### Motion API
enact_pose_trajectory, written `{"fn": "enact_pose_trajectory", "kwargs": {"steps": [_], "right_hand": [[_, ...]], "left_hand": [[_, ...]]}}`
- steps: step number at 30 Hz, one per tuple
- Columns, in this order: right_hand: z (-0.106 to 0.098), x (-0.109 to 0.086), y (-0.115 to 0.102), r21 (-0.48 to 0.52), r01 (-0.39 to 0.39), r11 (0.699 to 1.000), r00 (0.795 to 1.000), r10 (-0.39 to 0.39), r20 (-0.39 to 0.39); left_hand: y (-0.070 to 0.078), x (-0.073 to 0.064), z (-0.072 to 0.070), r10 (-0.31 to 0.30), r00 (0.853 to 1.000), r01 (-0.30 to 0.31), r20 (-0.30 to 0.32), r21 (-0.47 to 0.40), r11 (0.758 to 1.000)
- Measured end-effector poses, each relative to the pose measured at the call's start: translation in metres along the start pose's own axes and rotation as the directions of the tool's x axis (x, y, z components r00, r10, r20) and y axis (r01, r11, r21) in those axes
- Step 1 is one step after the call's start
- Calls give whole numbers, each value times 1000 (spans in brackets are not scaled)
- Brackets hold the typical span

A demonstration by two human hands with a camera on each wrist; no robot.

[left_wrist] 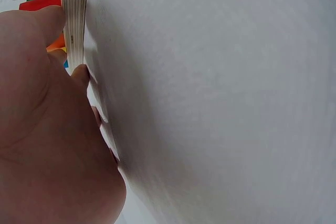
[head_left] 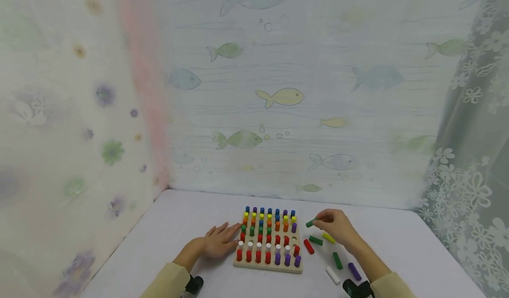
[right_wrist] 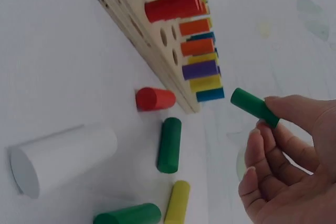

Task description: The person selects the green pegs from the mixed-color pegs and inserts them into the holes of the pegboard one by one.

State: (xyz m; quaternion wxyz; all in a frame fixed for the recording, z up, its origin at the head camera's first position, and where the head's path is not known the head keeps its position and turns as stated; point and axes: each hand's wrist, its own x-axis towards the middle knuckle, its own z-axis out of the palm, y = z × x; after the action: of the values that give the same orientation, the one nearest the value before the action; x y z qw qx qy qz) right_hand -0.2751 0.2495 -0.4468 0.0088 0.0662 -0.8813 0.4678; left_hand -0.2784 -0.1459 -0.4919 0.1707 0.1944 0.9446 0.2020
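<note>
One thumb-and-finger pinch is all my right hand [head_left: 336,228] has on the slanted green peg [head_left: 309,223], raised just right of the wooden pegboard [head_left: 268,268], so it could twist or drop if it bumps the standing pegs [head_left: 258,257]. That hand arches knuckles-up; my left hand [head_left: 216,244] lies spread, grasping nothing, fingertips at the pegboard's left edge.

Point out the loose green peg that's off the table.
The green peg pinched in the right hand; the other two loose green pegs lie on the table.
</note>
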Motion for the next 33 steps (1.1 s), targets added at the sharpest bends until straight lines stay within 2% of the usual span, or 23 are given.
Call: {"fn": "enact_pose_trajectory", "kwargs": {"steps": [3, 11, 20, 33], "right_hand": [[3, -2, -3, 39, 20, 999, 1000, -20, 8], [18, -6, -13, 137, 58, 989, 997, -64, 37], [37, -6, -18, 109, 118, 987, 992, -123, 41], [68, 6, -17, 49, 195, 980, 980, -196, 21]], "left_hand": [[2, -1, -1, 4, 1000, -4, -1, -1, 1000], [-13, 12, 9, 7, 1000, -7, -22, -4, 1000], [-7, 6, 5, 15, 1000, -15, -15, -3, 1000], [-16, 14, 12, 18, 999, -19, -36, -13, 1000]]}}
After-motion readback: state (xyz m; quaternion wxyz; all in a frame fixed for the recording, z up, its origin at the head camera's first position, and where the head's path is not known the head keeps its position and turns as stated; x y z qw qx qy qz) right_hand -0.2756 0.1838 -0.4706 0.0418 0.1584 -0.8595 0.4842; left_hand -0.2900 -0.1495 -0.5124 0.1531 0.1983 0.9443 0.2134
